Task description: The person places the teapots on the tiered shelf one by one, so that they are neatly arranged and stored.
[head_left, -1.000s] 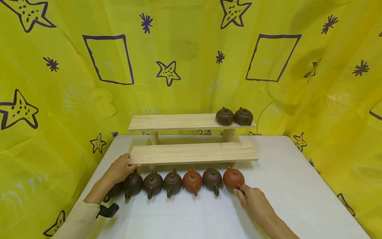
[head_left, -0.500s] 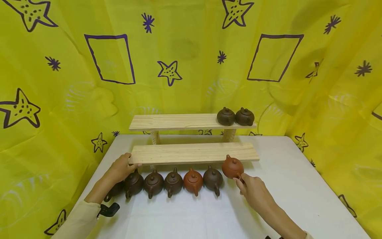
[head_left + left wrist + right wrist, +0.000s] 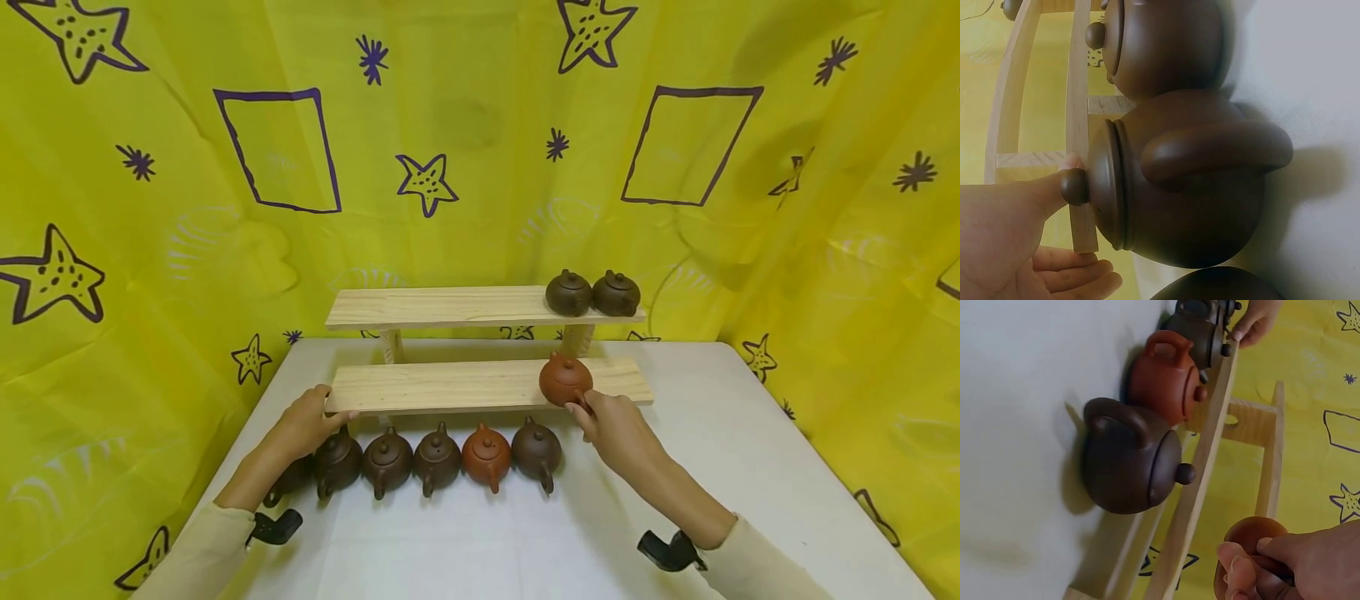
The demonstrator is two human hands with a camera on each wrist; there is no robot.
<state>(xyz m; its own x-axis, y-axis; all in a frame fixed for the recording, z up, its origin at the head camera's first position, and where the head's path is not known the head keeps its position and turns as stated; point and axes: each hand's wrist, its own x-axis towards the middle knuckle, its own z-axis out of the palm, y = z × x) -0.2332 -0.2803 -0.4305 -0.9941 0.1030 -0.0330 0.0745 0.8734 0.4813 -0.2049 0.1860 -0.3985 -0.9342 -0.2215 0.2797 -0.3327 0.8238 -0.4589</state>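
The right hand (image 3: pixel 611 425) pinches the handle of a red-orange clay teapot (image 3: pixel 565 380), fingers curled round it; in the right wrist view the fingertips (image 3: pixel 1239 570) overlap the handle, which is hidden beneath them. The pot is at the front edge of the lower shelf board (image 3: pixel 450 385), toward its right end; whether its base touches the wood cannot be told. The board to the left of the pot is bare wood up to its left corner.

The left hand (image 3: pixel 303 423) rests against the left front corner of the lower board, thumb laid on the edge, other fingers loosely curled below; the left wrist view shows the thumb tip (image 3: pixel 1054 184) touching the board beside a dark teapot's lid knob.

On the white table (image 3: pixel 750 467), a row of teapots (image 3: pixel 438 457) stands just in front of the lower board, handles toward the person. The leftmost pot is mostly hidden behind the left wrist. The table's right half is open surface.

Two dark brown teapots (image 3: pixel 592 293) sit side by side at the right end of the upper shelf board (image 3: pixel 435 307).
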